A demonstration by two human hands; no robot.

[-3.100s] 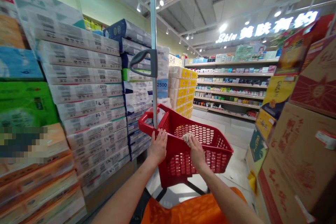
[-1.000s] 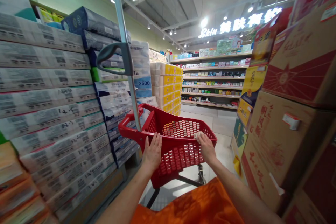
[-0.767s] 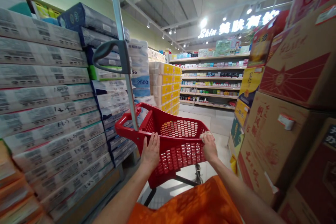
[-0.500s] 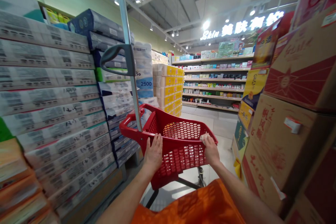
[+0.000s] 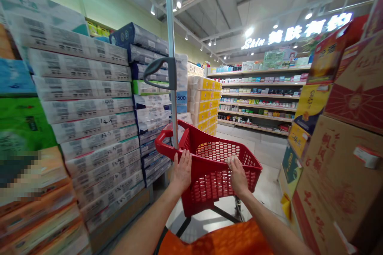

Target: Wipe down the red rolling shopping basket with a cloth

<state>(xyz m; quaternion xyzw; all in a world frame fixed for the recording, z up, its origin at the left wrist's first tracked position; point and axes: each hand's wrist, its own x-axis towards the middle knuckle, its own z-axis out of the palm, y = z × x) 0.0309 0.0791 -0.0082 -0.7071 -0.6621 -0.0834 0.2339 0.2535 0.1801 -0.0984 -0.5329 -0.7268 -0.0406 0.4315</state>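
Observation:
A red plastic shopping cart stands in front of me, with a metal pole and a grey handle rising at its left end. My left hand rests on the cart's near rim beside the pole, its fingers stretched out over the edge. Farther right on the same rim is my right hand, its fingers bent round a small crumpled whitish thing, which looks like cloth or tissue.
Tall stacks of wrapped paper packs line the left. Cardboard boxes are piled on the right. Shelves of small goods stand beyond the cart. Yellow-and-white packs are stacked behind it. Orange fabric lies below my arms.
The view has turned left, so the cart and shelves sit farther right, and more packs show at the left. My right hand is slightly nearer my left along the rim.

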